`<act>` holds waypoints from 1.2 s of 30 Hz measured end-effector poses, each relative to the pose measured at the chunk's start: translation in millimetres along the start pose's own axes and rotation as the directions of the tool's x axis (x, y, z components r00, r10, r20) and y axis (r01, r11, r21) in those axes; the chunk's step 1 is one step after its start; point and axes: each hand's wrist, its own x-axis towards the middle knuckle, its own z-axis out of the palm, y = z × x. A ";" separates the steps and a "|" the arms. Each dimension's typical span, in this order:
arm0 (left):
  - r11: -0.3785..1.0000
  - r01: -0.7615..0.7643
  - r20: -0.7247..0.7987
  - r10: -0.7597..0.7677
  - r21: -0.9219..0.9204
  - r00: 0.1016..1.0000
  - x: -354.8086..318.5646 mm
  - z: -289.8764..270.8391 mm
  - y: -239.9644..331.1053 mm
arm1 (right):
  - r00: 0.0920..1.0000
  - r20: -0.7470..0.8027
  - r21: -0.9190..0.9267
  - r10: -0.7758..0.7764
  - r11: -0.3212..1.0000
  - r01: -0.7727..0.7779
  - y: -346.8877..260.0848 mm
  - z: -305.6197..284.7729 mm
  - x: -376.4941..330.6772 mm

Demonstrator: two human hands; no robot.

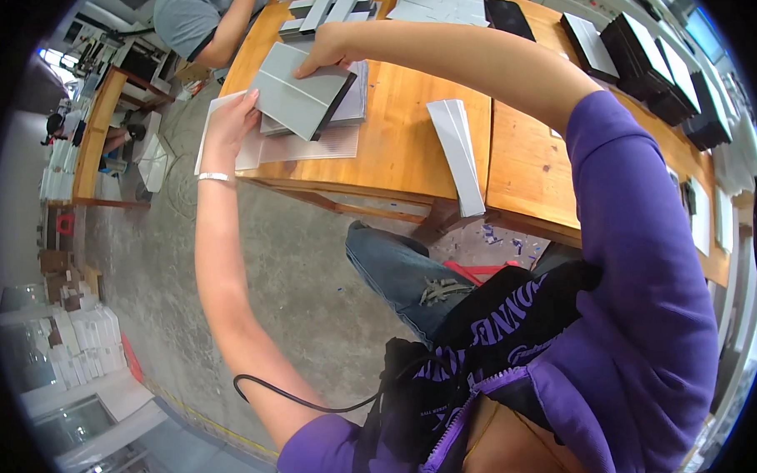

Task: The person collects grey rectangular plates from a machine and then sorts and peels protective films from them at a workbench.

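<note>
A flat grey board point(294, 93) with a pale line across it and a dark edge is held tilted over the left part of the wooden table. My left hand point(234, 121) grips its left edge, thumb on top. On the upper right side my right hand point(326, 51) is closed on the same board, its thumb pressed onto the face. Beneath lies a stack of similar grey pieces point(356, 104), partly hidden by the board. A translucent ribbed sheet point(317, 145) rests under that stack at the table's edge.
A bundle of long white strips point(456, 150) juts over the near edge of the wooden table point(409, 148). More grey and white pieces point(325, 9) lie at the back. Black-sided stacks point(652, 64) line the right. Another person point(200, 26) sits at the far left.
</note>
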 end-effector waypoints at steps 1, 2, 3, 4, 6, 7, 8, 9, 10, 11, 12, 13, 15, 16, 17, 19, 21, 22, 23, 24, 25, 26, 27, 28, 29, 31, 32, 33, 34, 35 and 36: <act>1.000 -0.003 0.007 0.003 0.006 1.000 1.0 1.3 0.5 | 1.000 -0.030 -0.123 0.003 0.992 -0.007 -0.6 -1.1 3.9; 1.000 0.011 0.003 -0.011 -0.008 1.000 2.0 2.4 0.7 | 0.999 -0.038 -0.119 0.004 0.993 -0.009 2.7 -3.6 5.4; 0.999 0.026 -0.002 -0.026 -0.022 1.000 3.5 3.6 1.3 | 0.998 -0.058 -0.188 -0.021 0.982 0.010 5.9 -5.3 6.7; 1.000 0.025 -0.002 -0.025 -0.018 1.000 4.4 1.8 0.3 | 0.996 -0.069 -0.256 -0.049 0.966 0.030 6.3 -4.6 6.9; 0.999 0.035 -0.039 -0.035 0.014 0.999 6.7 -2.0 -0.8 | 0.997 -0.067 -0.311 -0.040 0.950 0.017 4.1 -2.6 9.1; 0.999 0.036 -0.036 -0.035 0.017 0.999 5.8 0.2 0.0 | 0.998 -0.066 -0.368 -0.025 0.930 -0.001 4.9 -2.4 10.0; 1.000 0.023 -0.017 -0.023 0.015 1.000 4.7 2.5 0.5 | 0.997 -0.068 -0.366 -0.023 0.931 -0.003 6.4 -3.2 10.5; 1.000 0.010 0.003 -0.010 0.013 1.000 4.1 5.2 1.3 | 0.997 -0.063 -0.398 -0.033 0.917 0.006 8.0 -4.2 11.0; 1.000 0.010 0.001 -0.011 0.015 1.000 3.2 4.9 1.6 | 0.998 -0.053 -0.429 -0.046 0.903 0.019 6.0 -3.7 9.0; 1.000 0.013 -0.007 -0.013 0.014 1.000 2.7 5.0 1.9 | 0.997 -0.053 -0.428 -0.047 0.904 0.020 3.1 -3.4 7.6; 1.000 0.016 -0.015 -0.016 0.013 1.000 2.4 5.3 2.4 | 1.000 -0.018 -0.468 -0.021 0.884 0.010 -0.5 -3.6 6.9; 1.000 0.014 -0.012 -0.014 0.016 1.000 4.1 6.1 3.4 | 1.000 0.012 -0.508 0.007 0.861 0.000 -1.4 -5.6 7.1; 0.999 0.030 -0.004 -0.030 0.019 1.000 7.7 9.1 4.9 | 0.952 -0.088 -0.645 -0.292 0.745 0.169 1.3 -12.1 6.5; 0.999 0.028 -0.004 -0.028 0.023 1.000 12.4 4.0 2.8 | 0.809 -0.122 -0.777 -0.575 0.563 0.283 2.1 -13.7 6.5; 0.999 0.033 0.033 -0.035 0.036 0.999 14.5 -10.0 -1.5 | 0.796 -0.141 -0.742 -0.589 0.595 0.309 -11.9 -15.8 -1.5; 0.998 0.038 0.077 -0.042 0.053 0.996 15.7 -18.3 -3.5 | 0.863 -0.147 -0.696 -0.484 0.671 0.257 -37.3 -32.4 -8.4; 0.999 0.024 0.082 -0.028 0.039 0.996 12.1 -10.1 0.4 | 0.876 -0.230 -0.658 -0.424 0.731 0.181 -40.0 -46.2 -7.0; 0.999 0.021 0.087 -0.025 0.041 0.996 8.9 -2.8 4.7 | 0.862 -0.242 -0.695 -0.445 0.700 0.166 -35.6 -55.1 -4.6; 0.998 0.034 0.069 -0.037 0.050 0.997 8.6 6.2 8.9 | 0.848 -0.257 -0.728 -0.464 0.669 0.146 -31.9 -62.3 -6.3; 0.997 0.047 0.050 -0.050 0.057 0.998 8.3 14.7 13.6 | 0.814 -0.514 -0.797 -0.271 0.501 -0.337 -45.1 -43.8 2.7; 0.997 0.044 0.044 -0.047 0.059 0.998 6.9 11.6 14.2 | 0.827 -0.396 -0.784 -0.398 0.616 -0.079 -27.5 -49.7 8.2; 0.997 0.049 0.033 -0.051 0.065 0.998 7.3 6.6 13.8 | 0.793 -0.290 -0.717 -0.535 0.671 0.191 -8.1 -60.4 10.2; 0.996 0.061 0.018 -0.062 0.068 0.998 6.1 0.7 10.7 | 0.853 -0.190 -0.661 -0.486 0.706 0.255 -1.4 -58.6 6.7; 0.996 0.059 0.015 -0.061 0.067 0.998 5.8 0.8 11.5 | 0.858 -0.193 -0.665 -0.476 0.706 0.242 2.8 -54.2 4.7; 0.994 0.065 0.022 -0.067 0.086 0.997 5.9 1.5 11.9 | 0.864 -0.196 -0.670 -0.465 0.706 0.228 6.1 -47.2 3.4; 0.992 0.067 0.022 -0.070 0.105 0.997 8.7 -2.8 11.7 | 0.873 -0.216 -0.649 -0.437 0.732 0.206 7.4 -34.8 4.1; 0.986 0.046 -0.010 -0.045 0.159 0.999 11.7 -6.5 10.3 | 0.855 -0.193 -0.664 -0.481 0.705 0.247 7.6 -31.7 4.6; 0.977 0.028 -0.042 -0.019 0.212 0.999 14.3 -11.5 9.8 | 0.835 -0.301 -0.583 -0.461 0.782 0.221 10.9 -22.4 2.8; 0.977 0.026 -0.041 -0.018 0.212 0.999 16.1 -8.6 10.5 | 0.862 -0.251 -0.585 -0.441 0.778 0.228 11.8 -20.4 3.5; 0.859 -0.092 -0.164 0.200 0.504 0.966 17.8 -5.0 10.1 | 0.885 -0.200 -0.586 -0.420 0.775 0.236 11.3 -19.9 4.4; 0.640 -0.135 -0.209 0.432 0.756 0.877 19.2 -1.8 9.6 | 0.861 -0.211 -0.601 -0.462 0.756 0.259 12.4 -17.2 5.6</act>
